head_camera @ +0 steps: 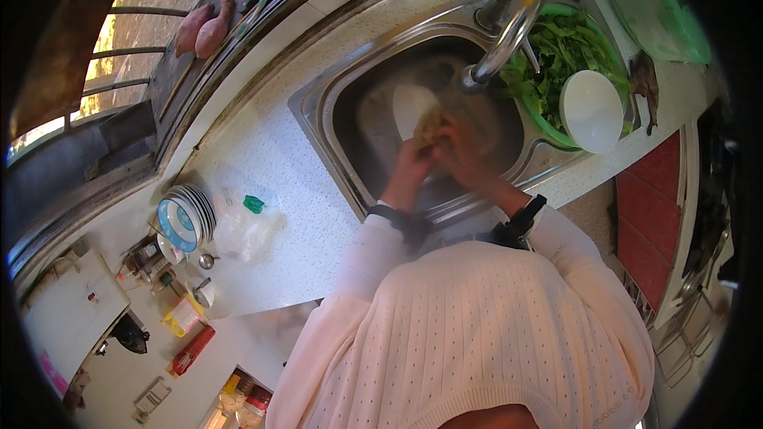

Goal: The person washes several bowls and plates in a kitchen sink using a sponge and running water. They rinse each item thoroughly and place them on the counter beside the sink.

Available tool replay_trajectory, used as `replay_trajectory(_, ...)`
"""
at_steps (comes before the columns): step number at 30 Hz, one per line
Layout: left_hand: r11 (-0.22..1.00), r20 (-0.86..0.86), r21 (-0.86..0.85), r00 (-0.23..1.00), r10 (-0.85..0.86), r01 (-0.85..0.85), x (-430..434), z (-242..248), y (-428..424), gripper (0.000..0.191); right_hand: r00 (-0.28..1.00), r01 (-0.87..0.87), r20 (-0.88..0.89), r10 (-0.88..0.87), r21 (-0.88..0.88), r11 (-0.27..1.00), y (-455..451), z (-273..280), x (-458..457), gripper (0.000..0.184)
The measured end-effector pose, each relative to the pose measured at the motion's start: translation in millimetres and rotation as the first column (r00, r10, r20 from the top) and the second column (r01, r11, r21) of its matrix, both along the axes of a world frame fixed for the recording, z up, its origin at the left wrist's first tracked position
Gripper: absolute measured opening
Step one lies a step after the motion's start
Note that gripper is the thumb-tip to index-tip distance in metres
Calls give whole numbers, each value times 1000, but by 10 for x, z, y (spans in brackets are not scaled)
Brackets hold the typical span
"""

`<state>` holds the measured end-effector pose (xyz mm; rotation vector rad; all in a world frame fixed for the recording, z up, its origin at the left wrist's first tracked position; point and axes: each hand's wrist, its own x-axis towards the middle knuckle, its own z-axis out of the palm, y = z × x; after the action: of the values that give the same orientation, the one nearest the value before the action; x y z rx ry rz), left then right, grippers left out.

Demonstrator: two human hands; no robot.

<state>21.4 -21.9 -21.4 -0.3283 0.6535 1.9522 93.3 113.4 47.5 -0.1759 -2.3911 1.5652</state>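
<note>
Both my hands are inside the stainless steel sink basin (357, 125), close together. My left hand (415, 162) is on a white rounded dish (412, 108), which seems to be a bowl or plate. Against the dish's near right side, my right hand (458, 152) is shut on a tan, crumpled scrubbing pad (430, 126); blur hides its exact kind and the fingertips. Above and to the right of my hands curves the chrome faucet (517, 27). A green basin (536, 121) of leafy greens (551, 47) stands right of the sink bowl, with a white bowl (592, 111) on it.
Stacked plates (186, 219) stand on the speckled countertop (310, 214) at left, beside a clear plastic bag (247, 232) and a ladle (207, 261). A green translucent container (658, 15) is at the upper right. Pink sweet potatoes (211, 33) lie on the windowsill.
</note>
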Motion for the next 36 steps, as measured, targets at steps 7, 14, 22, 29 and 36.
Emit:
replay_trajectory(7,993,470,-108,877,101,-56,205,92,34,34,997,19,76,-7,-153,988,318,-171,-394,26)
replay_trajectory(14,976,436,116,893,115,-182,-16,138,142,39,997,-40,-62,48,128,991,10,266,-54,32)
replay_trajectory(22,980,387,-139,918,-81,145,28,394,76,35,953,-88,253,168,-299,950,502,102,-555,30)
replay_trajectory(29,934,354,63,866,-352,353,68,427,-132,52,819,298,417,394,-896,328,666,-13,-587,27)
replay_trajectory(36,836,-9,-73,838,-546,544,141,208,-235,43,864,91,297,406,-886,454,608,-34,-485,23)
